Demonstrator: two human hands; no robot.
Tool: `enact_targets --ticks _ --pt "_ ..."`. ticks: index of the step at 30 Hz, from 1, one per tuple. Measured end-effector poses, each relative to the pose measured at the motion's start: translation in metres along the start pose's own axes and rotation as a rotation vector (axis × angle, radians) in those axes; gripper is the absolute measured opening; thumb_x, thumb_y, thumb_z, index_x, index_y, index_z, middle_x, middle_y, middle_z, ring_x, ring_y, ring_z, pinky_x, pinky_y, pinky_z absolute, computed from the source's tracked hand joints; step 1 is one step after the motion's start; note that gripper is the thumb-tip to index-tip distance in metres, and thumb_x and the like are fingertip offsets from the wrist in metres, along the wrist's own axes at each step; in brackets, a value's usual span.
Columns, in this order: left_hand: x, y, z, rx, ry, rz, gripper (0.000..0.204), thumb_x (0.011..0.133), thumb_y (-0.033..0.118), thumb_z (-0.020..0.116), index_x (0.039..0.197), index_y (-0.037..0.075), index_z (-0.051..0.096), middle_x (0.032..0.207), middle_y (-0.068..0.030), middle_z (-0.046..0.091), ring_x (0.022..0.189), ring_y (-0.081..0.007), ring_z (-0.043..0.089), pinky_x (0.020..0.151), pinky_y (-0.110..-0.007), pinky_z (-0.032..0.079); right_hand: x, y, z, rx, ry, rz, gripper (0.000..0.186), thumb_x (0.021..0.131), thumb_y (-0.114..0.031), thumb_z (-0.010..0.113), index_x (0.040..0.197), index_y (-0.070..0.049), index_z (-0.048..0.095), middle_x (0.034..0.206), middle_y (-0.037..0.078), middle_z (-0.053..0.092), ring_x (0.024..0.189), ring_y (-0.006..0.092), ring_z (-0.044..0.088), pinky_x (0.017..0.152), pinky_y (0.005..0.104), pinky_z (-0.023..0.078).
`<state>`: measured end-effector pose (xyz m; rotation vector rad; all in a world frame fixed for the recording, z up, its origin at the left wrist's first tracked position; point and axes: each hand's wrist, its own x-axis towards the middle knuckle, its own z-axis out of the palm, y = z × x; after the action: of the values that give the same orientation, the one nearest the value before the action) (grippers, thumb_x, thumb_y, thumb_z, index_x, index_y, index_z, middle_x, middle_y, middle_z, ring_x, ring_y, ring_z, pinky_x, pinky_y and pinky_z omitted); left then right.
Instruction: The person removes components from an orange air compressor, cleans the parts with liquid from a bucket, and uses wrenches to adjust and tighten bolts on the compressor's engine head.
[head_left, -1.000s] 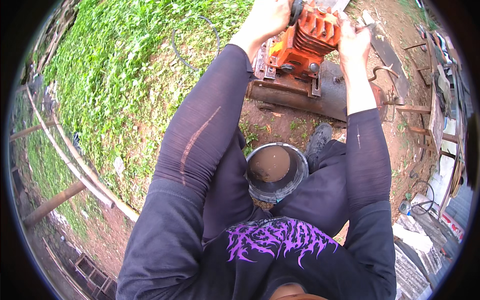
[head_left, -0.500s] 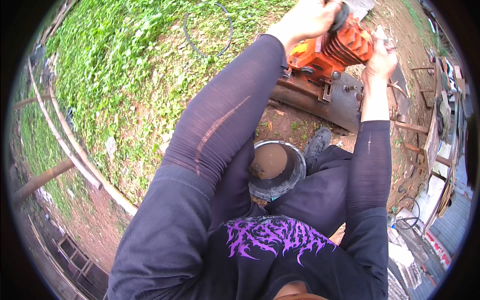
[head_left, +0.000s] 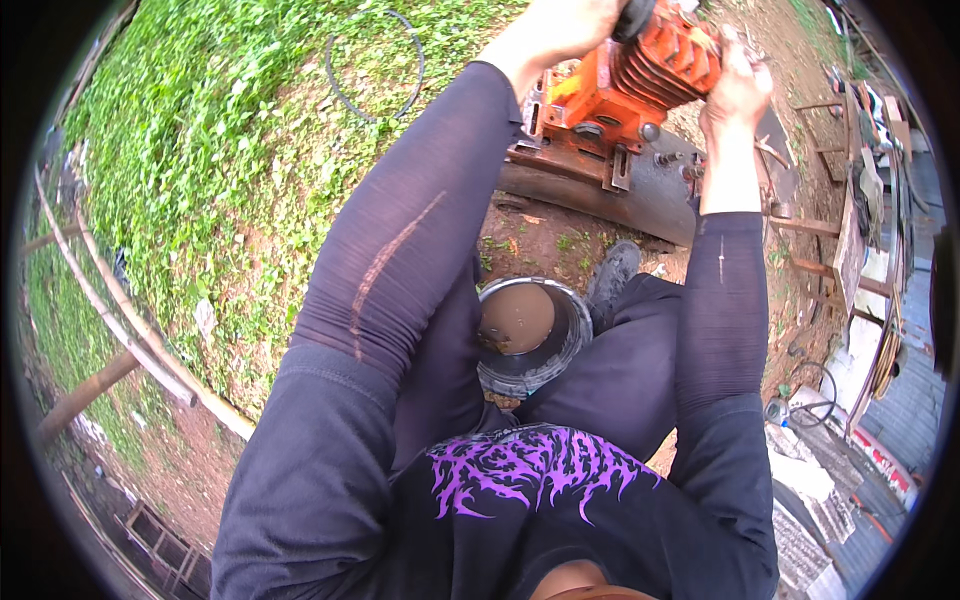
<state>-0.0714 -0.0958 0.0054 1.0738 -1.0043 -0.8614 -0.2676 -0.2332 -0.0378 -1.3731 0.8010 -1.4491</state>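
Note:
An orange finned compressor pump [head_left: 640,80] sits on a rusty cylindrical tank [head_left: 570,190] at the upper right. My left hand [head_left: 575,28] reaches to its upper left, fingers closed around a black round part [head_left: 633,18] on the pump; the fingertips are cut off by the top edge. On the pump's right side, my right hand [head_left: 738,88] is closed with bent fingers against the finned head. Whether anything small lies in those fingers is hidden. Small metal fittings [head_left: 668,158] stick up from the tank below the right hand.
Between my legs stands a dark bucket [head_left: 580,350] of muddy brown water. My boot [head_left: 613,275] rests beside it. A black hoop [head_left: 420,65] lies on the grass at the upper left. Bamboo poles [head_left: 130,310] are at far left; wooden frames and corrugated sheets [head_left: 900,300] line the right.
The whole view has shifted, so pump, bucket and arms appear further left. Both hands stay at the pump; the right hand's fingers have moved slightly up along its side.

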Motion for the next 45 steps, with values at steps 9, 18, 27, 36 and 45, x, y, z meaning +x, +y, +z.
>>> enact_targets --ticks 9,18,27,36,45 --pt "0.004 -0.016 -0.013 0.214 0.049 0.056 0.040 0.102 0.033 0.049 0.105 -0.005 0.064 0.086 -0.0053 0.064 0.079 -0.0116 0.054 0.074 -0.029 0.045 -0.024 -0.025 0.043 -0.189 -0.048 -0.263 0.023 0.091 -0.011 0.066 0.110 -0.001 0.058 0.099 0.006 0.063 0.089 0.0139 0.058 0.080 0.0310 0.049" --pt "0.000 -0.025 -0.026 1.042 -0.058 0.585 0.016 0.084 0.002 0.057 0.100 0.001 0.058 0.092 -0.0211 0.060 0.083 -0.0390 0.058 0.072 -0.045 0.048 -0.033 -0.028 0.035 -0.390 -0.067 -0.141 0.031 0.089 -0.018 0.070 0.109 0.004 0.059 0.101 0.015 0.069 0.092 0.0226 0.066 0.081 0.0352 0.053" --pt "-0.001 -0.046 -0.037 1.197 0.018 0.624 0.042 0.086 0.005 0.058 0.128 0.000 0.057 0.122 -0.0229 0.059 0.112 -0.0380 0.057 0.098 -0.042 0.047 -0.047 -0.044 0.033 -0.653 0.072 0.051 0.047 0.084 -0.032 0.075 0.105 0.006 0.057 0.098 0.023 0.070 0.092 0.0332 0.070 0.081 0.0400 0.054" --pt "-0.011 -0.021 -0.019 0.454 0.056 0.047 0.033 0.105 0.025 0.042 0.116 0.001 0.063 0.091 -0.0047 0.061 0.076 -0.0116 0.055 0.066 -0.026 0.046 -0.053 -0.059 0.040 -0.488 -0.001 0.040 0.043 0.086 -0.028 0.070 0.113 0.004 0.059 0.095 0.020 0.072 0.091 0.0288 0.071 0.080 0.0385 0.054" --pt "-0.014 -0.008 -0.001 0.227 0.026 -0.148 0.024 0.104 0.028 0.048 0.098 0.008 0.059 0.069 0.0036 0.054 0.055 -0.0061 0.046 0.048 -0.022 0.035 -0.046 -0.049 0.026 -0.637 0.028 0.061 0.046 0.085 -0.030 0.073 0.113 0.003 0.059 0.099 0.019 0.072 0.092 0.0291 0.071 0.080 0.0380 0.054"
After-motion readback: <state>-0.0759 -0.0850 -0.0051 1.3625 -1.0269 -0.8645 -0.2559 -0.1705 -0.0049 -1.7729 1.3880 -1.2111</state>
